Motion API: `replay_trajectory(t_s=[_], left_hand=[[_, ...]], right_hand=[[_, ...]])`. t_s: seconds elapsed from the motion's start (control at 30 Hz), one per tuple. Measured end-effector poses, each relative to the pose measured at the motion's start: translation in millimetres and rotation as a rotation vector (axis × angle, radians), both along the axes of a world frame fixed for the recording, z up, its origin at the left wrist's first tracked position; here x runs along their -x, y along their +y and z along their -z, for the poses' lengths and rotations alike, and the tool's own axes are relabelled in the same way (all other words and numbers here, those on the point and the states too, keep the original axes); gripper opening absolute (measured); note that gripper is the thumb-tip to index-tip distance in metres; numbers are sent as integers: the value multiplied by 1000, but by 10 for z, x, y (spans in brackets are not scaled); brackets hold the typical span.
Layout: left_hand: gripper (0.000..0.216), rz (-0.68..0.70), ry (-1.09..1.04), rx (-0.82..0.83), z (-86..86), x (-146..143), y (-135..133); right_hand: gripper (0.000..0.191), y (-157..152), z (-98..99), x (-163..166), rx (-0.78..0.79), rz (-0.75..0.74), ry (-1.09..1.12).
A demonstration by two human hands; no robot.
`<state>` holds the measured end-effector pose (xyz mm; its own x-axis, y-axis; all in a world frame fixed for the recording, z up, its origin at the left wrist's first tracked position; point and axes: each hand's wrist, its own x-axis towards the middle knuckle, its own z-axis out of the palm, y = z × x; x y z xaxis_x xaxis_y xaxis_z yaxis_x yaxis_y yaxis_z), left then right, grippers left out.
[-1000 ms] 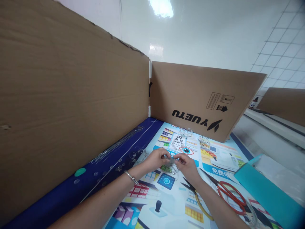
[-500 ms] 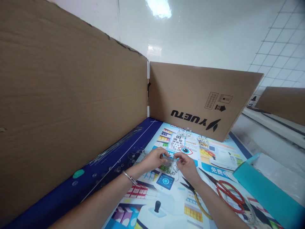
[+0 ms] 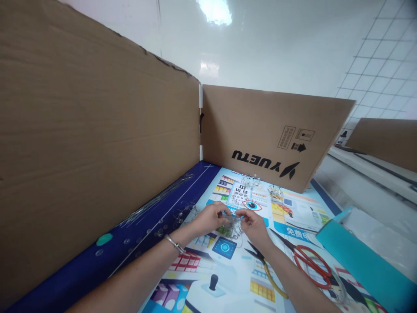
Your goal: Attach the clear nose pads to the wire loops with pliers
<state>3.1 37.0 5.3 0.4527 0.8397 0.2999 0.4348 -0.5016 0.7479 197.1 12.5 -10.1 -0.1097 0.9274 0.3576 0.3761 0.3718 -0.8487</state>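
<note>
Between my two hands is a tangle of thin wire with small clear pieces [image 3: 233,228], held just above the printed mat [image 3: 234,282]. My left hand [image 3: 211,217], with a silver bangle at the wrist, pinches its left side. On the right side, the thumb and fingertips of my right hand [image 3: 254,226] are closed on the same tangle. Its exact shape is too small to make out. Close to my right wrist lie yellow-handled scissors [image 3: 267,273]. Red-handled scissors [image 3: 314,266] rest farther right.
Cardboard panels stand on the left [image 3: 97,130] and at the back [image 3: 260,126]. Along the blue strip lie thin wires [image 3: 156,200], loose clear discs [image 3: 127,241] and a green disc [image 3: 104,239]. Clear clumps [image 3: 250,181] sit near the back panel. A teal box [image 3: 361,256] is at right.
The whole view has shifted slightly, so everything appears a little farther left. Both hands keep their pinch on the wire tangle with hardly any movement.
</note>
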Motion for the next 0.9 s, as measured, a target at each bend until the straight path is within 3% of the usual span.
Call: replay_trajectory(t_s=[0.23,0.5,0.7,0.77,0.9], left_hand=[[16,6,17,3,-73,47,16],[17,-37,72,-59,-334,166,9],[19,-7,296,-121,-607,339,-76],[16,61,382,-102,-682,396,-117],[10,158,464,-43,-736,418,-198]], right_hand=[[34,31,-49,-74,20,40,46],[31,134,5,-180,75,93,38],[17,165,-66,-346,227,-52,-93],[16,150,-112,-418,287,-106,-133],[32,90,-189,-494,382,-210,-187]])
